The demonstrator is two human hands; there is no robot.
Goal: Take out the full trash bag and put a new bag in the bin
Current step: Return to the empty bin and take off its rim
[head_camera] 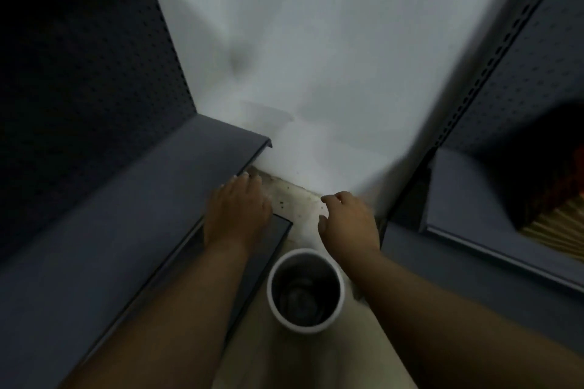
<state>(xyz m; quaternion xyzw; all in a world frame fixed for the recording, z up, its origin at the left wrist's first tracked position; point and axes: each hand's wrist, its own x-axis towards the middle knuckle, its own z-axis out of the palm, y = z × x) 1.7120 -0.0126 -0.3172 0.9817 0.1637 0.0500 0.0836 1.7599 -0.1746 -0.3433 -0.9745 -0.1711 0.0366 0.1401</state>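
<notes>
Narrow gap between two grey metal shelving units, white wall (316,41) at the far end. Picture blurred throughout.

Small round bin (306,290), white rim, stands on the pale floor (297,199) in the near middle of the gap, between the person's two forearms. Its inside is dark; something dark and crumpled lies at the bottom, too blurred to say whether liner or rubbish.

Left hand (237,208): palm down, fingers stretched flat and together, out beyond the bin beside the edge of the left shelf (126,215). Grasps nothing. Whether it touches the shelf edge cannot be told.

Right hand (347,218): also beyond the bin, just right of it, fingers loosely curled and apart, empty. Near the foot of the right shelving unit (474,199), not touching it as far as can be seen.

Dark specks on the floor by the far wall. Pegboard backs on both units; reddish and straw-coloured goods at the far right edge, unclear.
</notes>
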